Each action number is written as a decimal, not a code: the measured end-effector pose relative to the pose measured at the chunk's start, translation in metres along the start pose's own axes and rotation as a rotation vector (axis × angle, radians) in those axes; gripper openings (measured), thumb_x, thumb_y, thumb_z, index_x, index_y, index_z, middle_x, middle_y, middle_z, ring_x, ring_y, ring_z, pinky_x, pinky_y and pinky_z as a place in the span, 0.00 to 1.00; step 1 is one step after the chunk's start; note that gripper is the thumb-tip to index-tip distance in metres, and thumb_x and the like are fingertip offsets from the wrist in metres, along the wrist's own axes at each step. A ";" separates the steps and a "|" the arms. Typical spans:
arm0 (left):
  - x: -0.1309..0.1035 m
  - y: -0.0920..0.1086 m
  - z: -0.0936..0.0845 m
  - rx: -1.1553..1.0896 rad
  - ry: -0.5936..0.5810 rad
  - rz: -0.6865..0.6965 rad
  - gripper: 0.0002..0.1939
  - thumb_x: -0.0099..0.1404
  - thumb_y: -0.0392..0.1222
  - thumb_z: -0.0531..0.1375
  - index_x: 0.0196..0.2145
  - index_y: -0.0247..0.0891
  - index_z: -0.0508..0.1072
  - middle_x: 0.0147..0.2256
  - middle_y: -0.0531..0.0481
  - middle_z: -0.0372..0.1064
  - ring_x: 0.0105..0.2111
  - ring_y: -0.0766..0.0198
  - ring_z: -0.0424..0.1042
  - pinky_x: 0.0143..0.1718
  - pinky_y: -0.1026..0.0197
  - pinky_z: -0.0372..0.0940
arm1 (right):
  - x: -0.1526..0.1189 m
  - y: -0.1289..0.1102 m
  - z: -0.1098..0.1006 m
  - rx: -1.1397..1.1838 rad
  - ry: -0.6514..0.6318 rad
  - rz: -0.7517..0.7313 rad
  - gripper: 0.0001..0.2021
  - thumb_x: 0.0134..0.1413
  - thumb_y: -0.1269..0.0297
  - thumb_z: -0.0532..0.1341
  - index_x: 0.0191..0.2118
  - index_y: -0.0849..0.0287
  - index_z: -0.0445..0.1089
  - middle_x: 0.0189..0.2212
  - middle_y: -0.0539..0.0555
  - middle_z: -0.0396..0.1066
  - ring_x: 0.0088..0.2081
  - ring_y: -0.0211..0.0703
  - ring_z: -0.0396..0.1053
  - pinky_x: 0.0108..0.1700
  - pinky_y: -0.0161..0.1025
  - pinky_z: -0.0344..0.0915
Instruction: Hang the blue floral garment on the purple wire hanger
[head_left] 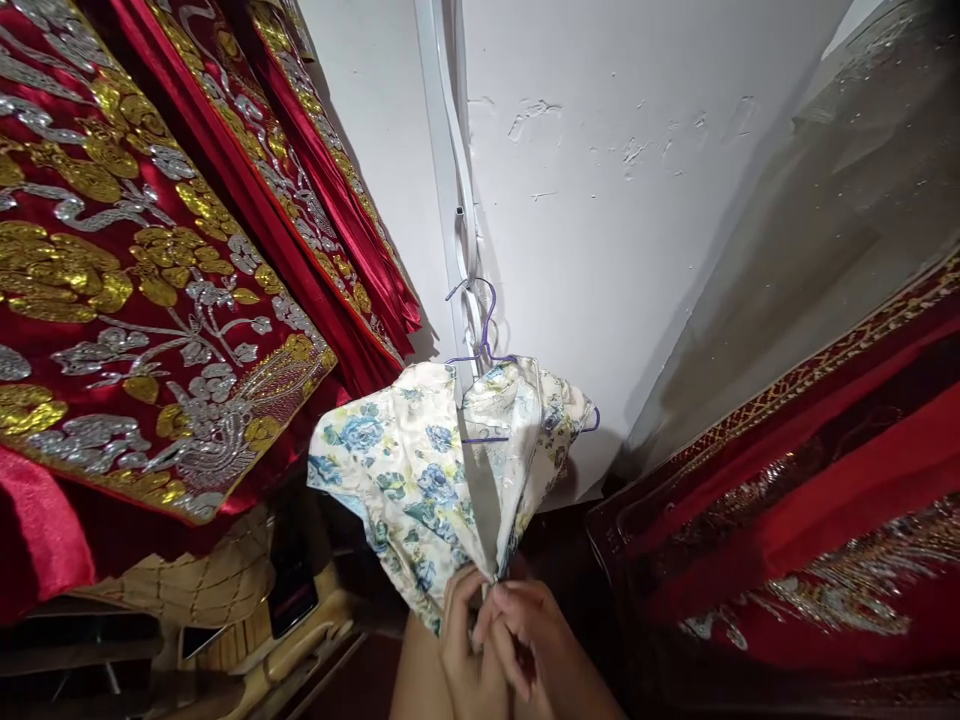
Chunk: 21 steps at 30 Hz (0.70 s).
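Note:
A short-sleeved cream garment with blue flowers hangs on a purple hanger. Its front gapes in a narrow V that closes to a point at my fingers; what looks like a zipper runs there, though its pull is mostly covered. My left hand pinches the garment's front at the bottom of the V. Right beside it, touching, my right hand has thumb and fingers closed on the same spot. The garment's lower end is hidden behind both hands.
Behind the hanger stands a pale vertical post against a white wall. Red cloth with gold and silver sequins hangs at left, more red embroidered fabric at right. A wooden chair holds a dark phone-like object.

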<state>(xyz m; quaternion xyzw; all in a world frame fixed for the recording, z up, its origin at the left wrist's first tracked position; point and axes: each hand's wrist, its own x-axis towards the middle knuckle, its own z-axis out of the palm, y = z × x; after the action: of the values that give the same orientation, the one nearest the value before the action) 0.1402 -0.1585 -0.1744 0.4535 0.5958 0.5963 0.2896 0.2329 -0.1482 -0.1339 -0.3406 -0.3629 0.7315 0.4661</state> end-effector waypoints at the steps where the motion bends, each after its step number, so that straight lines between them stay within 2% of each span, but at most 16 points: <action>1: 0.002 -0.001 0.001 0.012 -0.094 -0.004 0.15 0.60 0.53 0.61 0.40 0.42 0.75 0.42 0.41 0.73 0.47 0.46 0.72 0.50 0.48 0.68 | 0.000 0.002 -0.002 -0.008 -0.008 0.020 0.25 0.58 0.44 0.58 0.23 0.63 0.73 0.08 0.45 0.55 0.12 0.30 0.46 0.22 0.34 0.47; 4: 0.013 -0.003 0.000 0.059 -0.210 0.063 0.14 0.62 0.52 0.59 0.40 0.42 0.77 0.37 0.43 0.75 0.41 0.49 0.74 0.44 0.52 0.69 | 0.002 0.006 -0.010 -0.027 -0.036 0.091 0.26 0.57 0.43 0.58 0.24 0.63 0.73 0.07 0.45 0.56 0.10 0.29 0.44 0.18 0.34 0.40; 6: 0.018 -0.005 0.000 0.058 -0.276 0.109 0.14 0.63 0.51 0.58 0.40 0.44 0.78 0.35 0.44 0.75 0.38 0.49 0.74 0.41 0.53 0.70 | 0.008 0.004 -0.013 0.022 -0.116 0.120 0.25 0.57 0.44 0.58 0.24 0.64 0.73 0.06 0.45 0.55 0.08 0.30 0.44 0.16 0.34 0.37; 8: 0.017 -0.008 0.000 0.047 -0.279 0.163 0.14 0.64 0.51 0.57 0.40 0.43 0.78 0.36 0.43 0.74 0.38 0.49 0.73 0.41 0.53 0.69 | 0.018 -0.005 -0.013 0.092 -0.177 0.121 0.24 0.54 0.47 0.58 0.21 0.64 0.71 0.05 0.44 0.54 0.08 0.29 0.43 0.16 0.34 0.37; 10: 0.014 -0.013 0.000 0.069 -0.278 0.185 0.13 0.66 0.49 0.55 0.39 0.42 0.77 0.36 0.42 0.73 0.39 0.50 0.73 0.43 0.54 0.68 | 0.031 -0.028 -0.009 0.130 -0.195 0.127 0.22 0.51 0.49 0.59 0.20 0.64 0.71 0.04 0.43 0.51 0.08 0.29 0.42 0.16 0.33 0.38; 13: 0.014 -0.024 -0.004 0.131 -0.334 0.178 0.14 0.69 0.47 0.54 0.32 0.40 0.75 0.31 0.43 0.71 0.34 0.54 0.72 0.38 0.58 0.67 | 0.056 -0.088 0.001 0.137 -0.189 0.100 0.16 0.49 0.54 0.60 0.22 0.63 0.70 0.05 0.41 0.49 0.10 0.28 0.41 0.17 0.32 0.40; 14: 0.017 -0.028 -0.006 0.146 -0.354 0.182 0.15 0.69 0.47 0.53 0.29 0.40 0.73 0.30 0.43 0.70 0.32 0.55 0.71 0.37 0.59 0.67 | 0.064 -0.111 0.005 0.152 -0.177 0.057 0.13 0.50 0.57 0.60 0.23 0.62 0.69 0.04 0.39 0.46 0.10 0.28 0.39 0.17 0.31 0.38; 17: 0.030 -0.038 -0.010 0.182 -0.360 0.190 0.16 0.71 0.47 0.51 0.30 0.38 0.72 0.30 0.43 0.69 0.32 0.56 0.71 0.37 0.59 0.66 | 0.079 -0.168 0.022 0.170 -0.263 0.055 0.12 0.56 0.63 0.55 0.24 0.59 0.66 0.05 0.38 0.42 0.10 0.29 0.34 0.16 0.32 0.35; 19: 0.041 -0.039 -0.011 0.197 -0.382 0.182 0.16 0.71 0.48 0.51 0.30 0.38 0.71 0.31 0.43 0.70 0.33 0.56 0.71 0.38 0.59 0.66 | 0.081 -0.182 0.034 0.169 -0.277 0.028 0.12 0.57 0.65 0.53 0.24 0.59 0.66 0.05 0.39 0.43 0.11 0.30 0.36 0.16 0.31 0.38; 21: 0.052 -0.033 -0.012 0.198 -0.402 0.171 0.16 0.70 0.49 0.52 0.30 0.38 0.71 0.31 0.44 0.69 0.33 0.56 0.71 0.39 0.58 0.66 | 0.077 -0.174 0.044 0.140 -0.263 -0.021 0.13 0.58 0.63 0.53 0.25 0.60 0.68 0.06 0.40 0.46 0.11 0.31 0.39 0.16 0.32 0.40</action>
<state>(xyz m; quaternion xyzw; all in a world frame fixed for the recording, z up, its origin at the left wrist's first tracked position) 0.1012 -0.1135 -0.1953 0.6381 0.5410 0.4550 0.3051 0.2459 -0.0331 0.0234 -0.2049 -0.3725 0.7883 0.4448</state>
